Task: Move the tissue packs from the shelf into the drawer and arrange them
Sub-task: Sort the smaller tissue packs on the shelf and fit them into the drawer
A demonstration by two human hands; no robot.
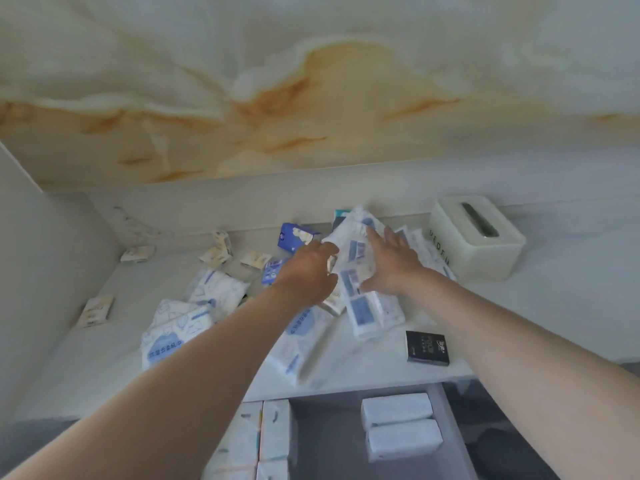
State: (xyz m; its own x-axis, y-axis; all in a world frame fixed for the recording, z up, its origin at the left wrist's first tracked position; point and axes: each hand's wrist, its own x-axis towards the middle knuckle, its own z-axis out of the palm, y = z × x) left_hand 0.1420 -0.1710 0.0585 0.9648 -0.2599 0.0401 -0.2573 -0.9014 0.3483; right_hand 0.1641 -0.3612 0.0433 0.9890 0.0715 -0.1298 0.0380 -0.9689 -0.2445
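Both hands reached over the shelf to one long tissue pack, which lay tilted on top of the pile. The left hand had fingers and thumb curled round the pack's left edge, gripping it. The right hand lay on top, fingers straight and spread, open, pressing the film, likely to steady a floppy pack so it lifts without sagging. The pack was soft glossy plastic, white with blue panels, a bit crumpled. More soft packs lay scattered to the left on the shelf, with small beige pocket packs near the back wall and a blue pocket pack. A hard white tissue box with a top slot stood to the right, and a small black box lay near the front edge. Below, the drawer stood open, grey inside. Two white tissue bricks sat side by side at its right and a tighter row at its left, with a gap between them, probably for this one. Plenty was left on the shelf.
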